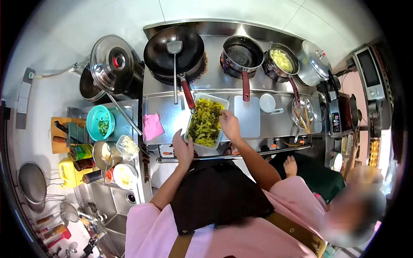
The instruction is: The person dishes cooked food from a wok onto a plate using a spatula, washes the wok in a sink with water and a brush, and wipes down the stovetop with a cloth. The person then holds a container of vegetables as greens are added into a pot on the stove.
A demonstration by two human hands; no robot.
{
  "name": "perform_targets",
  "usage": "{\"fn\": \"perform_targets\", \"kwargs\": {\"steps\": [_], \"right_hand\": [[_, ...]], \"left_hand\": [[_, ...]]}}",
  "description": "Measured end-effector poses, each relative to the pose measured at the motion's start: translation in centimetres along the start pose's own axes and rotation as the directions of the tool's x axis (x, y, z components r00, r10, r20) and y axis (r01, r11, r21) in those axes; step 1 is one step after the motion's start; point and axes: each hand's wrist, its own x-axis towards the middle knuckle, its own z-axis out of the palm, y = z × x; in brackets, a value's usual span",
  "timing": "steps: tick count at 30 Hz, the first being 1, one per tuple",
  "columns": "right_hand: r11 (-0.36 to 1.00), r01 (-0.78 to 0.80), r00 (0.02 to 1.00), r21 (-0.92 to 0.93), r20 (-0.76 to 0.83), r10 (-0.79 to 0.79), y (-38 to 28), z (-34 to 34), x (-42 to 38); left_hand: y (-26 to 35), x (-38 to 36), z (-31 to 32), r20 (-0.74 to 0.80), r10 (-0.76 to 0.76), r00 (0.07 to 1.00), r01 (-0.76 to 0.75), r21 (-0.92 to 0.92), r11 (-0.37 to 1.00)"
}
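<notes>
A clear plastic container [223, 101] full of chopped yellow-green leafy vegetables [207, 120] sits at the front of the steel counter, just before me. My left hand [184, 148] grips its near left corner, with the thumb against the side. On the right, the curled fingers of my right hand [230, 124] hold the container's rim; their tips are partly hidden. Right beside the container's far left corner is the red handle of a wok [159, 53], in which a metal spatula [174, 48] rests. A white cutting board [247, 116] lies to the right of my right hand.
Two pans stand on the stove, a dark one [242, 53] and one with pale yellow pieces [282, 60]. A pink cloth [153, 126] lies left. Further left are a turquoise bowl [91, 124], bottles and a sink [118, 215]. Another person stands at the right.
</notes>
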Motion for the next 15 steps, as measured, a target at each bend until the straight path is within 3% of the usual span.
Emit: {"fn": "perform_targets", "kwargs": {"steps": [1, 2, 3, 4, 8, 11, 12, 15], "right_hand": [[0.997, 0.054, 0.998, -0.048, 0.026, -0.053, -0.2, 1.1, 1.1], [0.989, 0.029, 0.996, -0.145, 0.088, -0.016, -0.3, 2.3, 2.7], [0.97, 0.012, 0.989, -0.241, 0.149, 0.025, -0.1, 3.5, 4.5], [0.942, 0.003, 0.976, -0.337, 0.205, 0.07, 0.1, 4.7, 6.0], [0.915, -0.054, 0.929, -0.4, 0.315, 0.193, 2.0, 7.7, 8.7], [0.923, -0.086, 0.924, -0.374, 0.317, 0.215, 1.5, 8.6, 7.7], [0.918, -0.13, 0.835, -0.376, 0.457, 0.306, 0.3, 8.3, 7.5], [0.904, -0.017, 0.772, -0.427, 0.569, 0.284, -2.2, 7.7, 6.5]], "left_hand": [[-2.1, 0.1, 1.8, -0.027, 0.007, 1.0, -0.006, 0.025, 1.0], [-3.0, 0.6, 2.3, 0.191, -0.126, 0.974, 0.134, -0.032, 0.99], [-3.5, 1.1, 2.4, 0.403, -0.237, 0.884, 0.281, -0.055, 0.958], [-3.8, 1.3, 2.3, 0.457, -0.266, 0.848, 0.297, 0.004, 0.955], [-3.9, 1.7, 1.7, 0.481, -0.254, 0.839, 0.312, -0.043, 0.949], [-4.8, 0.8, 3.9, 0.325, -0.219, 0.92, 0.276, -0.142, 0.95], [-4.9, 0.8, 4.4, 0.39, -0.292, 0.873, 0.402, -0.237, 0.884], [-4.3, 0.4, 4.5, 0.258, -0.277, 0.926, 0.329, -0.188, 0.925]]}}
